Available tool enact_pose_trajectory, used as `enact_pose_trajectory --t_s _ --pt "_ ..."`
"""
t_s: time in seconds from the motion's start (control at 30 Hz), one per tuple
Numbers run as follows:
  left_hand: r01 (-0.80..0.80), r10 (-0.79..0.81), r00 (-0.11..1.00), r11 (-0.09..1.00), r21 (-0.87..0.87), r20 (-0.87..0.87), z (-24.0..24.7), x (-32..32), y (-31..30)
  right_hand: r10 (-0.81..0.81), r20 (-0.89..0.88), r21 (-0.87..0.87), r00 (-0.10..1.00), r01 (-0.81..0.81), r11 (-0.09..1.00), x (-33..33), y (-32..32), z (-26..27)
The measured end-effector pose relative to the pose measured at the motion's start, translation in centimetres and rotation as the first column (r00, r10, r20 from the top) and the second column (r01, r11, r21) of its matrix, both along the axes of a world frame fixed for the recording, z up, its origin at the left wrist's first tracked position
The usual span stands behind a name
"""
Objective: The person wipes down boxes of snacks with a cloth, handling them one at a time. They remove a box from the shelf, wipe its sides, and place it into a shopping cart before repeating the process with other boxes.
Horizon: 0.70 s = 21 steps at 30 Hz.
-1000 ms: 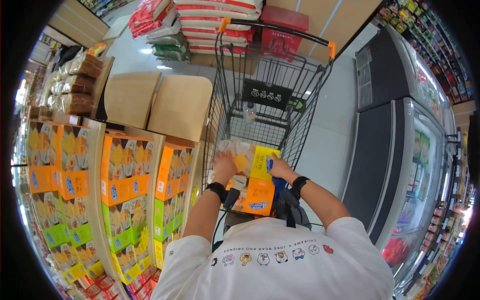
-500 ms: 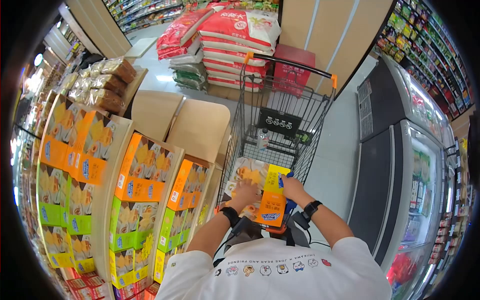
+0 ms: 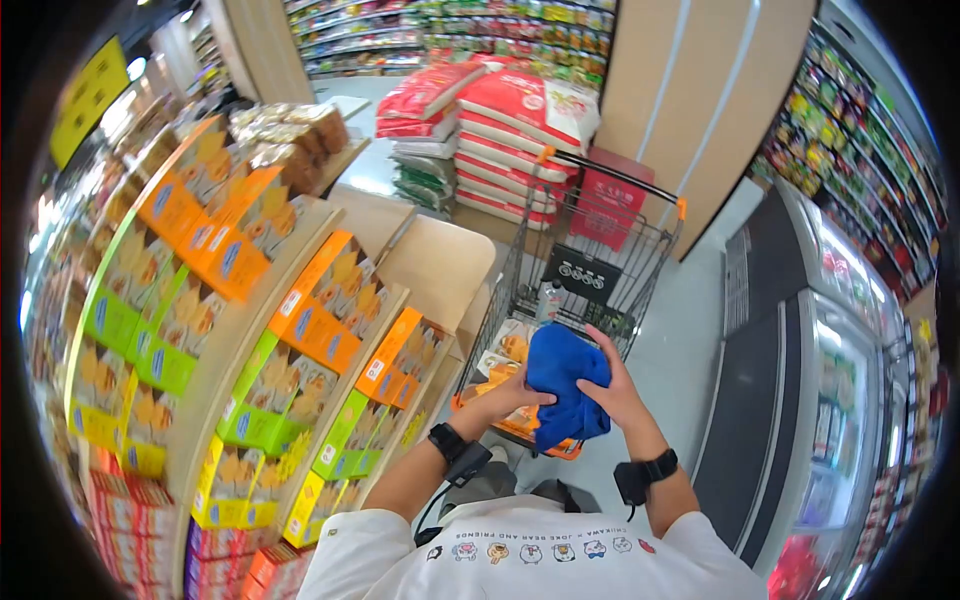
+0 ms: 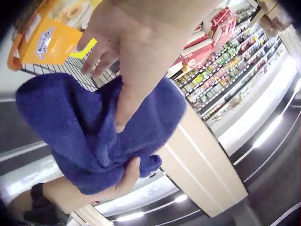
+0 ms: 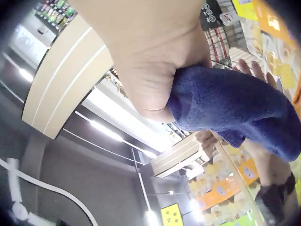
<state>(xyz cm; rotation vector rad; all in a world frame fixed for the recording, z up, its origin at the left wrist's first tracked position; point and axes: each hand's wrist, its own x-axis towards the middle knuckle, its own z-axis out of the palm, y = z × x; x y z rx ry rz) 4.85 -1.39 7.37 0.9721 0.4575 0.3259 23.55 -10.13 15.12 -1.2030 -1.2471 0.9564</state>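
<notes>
A blue cloth (image 3: 562,372), bunched and folded, is held in front of the body over the near end of a shopping cart (image 3: 513,275). My left hand (image 3: 508,396) grips its left side, thumb across the front face. On the other side my right hand (image 3: 617,385) holds it, the thumb likewise on top and the fingers along the far edge. In the left wrist view the cloth (image 4: 101,134) hangs in folds between both thumbs. Beneath it in the cart lie snack boxes (image 3: 512,340), partly covered by the cloth and hands. A bottle (image 3: 548,300) stands farther in.
Display shelves of orange, green and yellow snack boxes (image 3: 320,300) rise close on the left, with packaged bread (image 3: 310,130) behind. Stacked red and white sacks (image 3: 530,140) stand beyond the cart. A glass-fronted freezer (image 3: 840,400) lines the right, across a strip of floor (image 3: 675,350).
My left hand has come off the boxes and now holds the cloth together with my right hand. The cloth, earlier mostly hidden by my right hand, is raised into view. The head view has shifted.
</notes>
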Motion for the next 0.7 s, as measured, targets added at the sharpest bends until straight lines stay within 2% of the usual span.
enact_pose_trajectory --t_s 0.03,0.07,0.1,0.2,0.23,0.27,0.33,0.37,0.47,0.5,0.6,0.67,0.7 --pt "0.019 -0.01 0.997 0.992 -0.122 0.079 0.4 -0.6 -0.9 0.032 -0.237 -0.058 0.971 -0.047 0.997 -0.9 -1.3 2.0" --pt "0.05 -0.01 0.986 0.97 -0.237 0.164 0.7 -1.3 -1.8 0.017 -0.304 -0.082 0.953 -0.043 0.996 -1.2 -2.0 1.8" --pt "0.117 -0.055 0.984 0.917 -0.381 0.171 3.3 -2.4 -2.8 -0.001 -0.368 -0.111 0.93 -0.043 0.993 -1.4 -3.1 1.3" --pt "-0.154 0.193 0.974 0.946 -0.285 0.116 3.0 -2.4 -7.2 -0.118 -0.465 -0.245 0.878 0.0 0.97 -1.5 -6.1 -1.4" --pt "-0.239 0.231 0.97 0.958 -0.158 -0.072 2.9 -2.7 -8.2 -0.176 -0.487 -0.303 0.856 0.023 0.953 -1.9 -6.8 -2.0" --pt "-0.283 0.265 0.928 0.959 -0.034 -0.263 2.7 -2.9 -9.1 -0.186 -0.547 -0.356 0.816 -0.026 0.934 -2.3 -7.6 -2.4" --pt "-0.373 0.391 0.916 0.911 0.179 -0.084 1.9 -3.8 -12.5 -0.239 -0.645 -0.47 0.726 -0.13 0.873 -3.0 -10.2 -2.9" --pt "-0.378 0.397 0.916 0.9 0.218 -0.053 1.4 -4.3 -13.6 -0.214 -0.676 -0.478 0.705 -0.199 0.856 -3.3 -11.0 -4.4" --pt "-0.397 0.483 0.857 0.841 0.368 -0.179 0.9 -6.9 -16.7 -0.156 -0.815 -0.491 0.559 -0.522 0.698 -5.1 -12.6 -7.2" --pt "-0.41 0.501 0.843 0.834 0.369 -0.197 1.2 -8.1 -17.4 -0.108 -0.827 -0.471 0.552 -0.574 0.67 -6.0 -12.9 -8.6" --pt "-0.46 0.556 0.806 0.804 0.376 -0.202 3.2 -12.3 -19.3 -0.076 -0.869 -0.459 0.488 -0.742 0.489 -9.7 -13.0 -8.6" --pt "-0.511 0.6 0.789 0.762 0.398 -0.135 4.3 -15.6 -20.0 0.008 -0.865 -0.457 0.502 -0.793 0.403 -12.7 -12.1 -7.5" --pt "-0.509 0.615 0.766 0.758 0.408 -0.186 4.4 -17.3 -20.3 0.044 -0.853 -0.47 0.519 -0.803 0.366 -14.3 -11.6 -6.9"
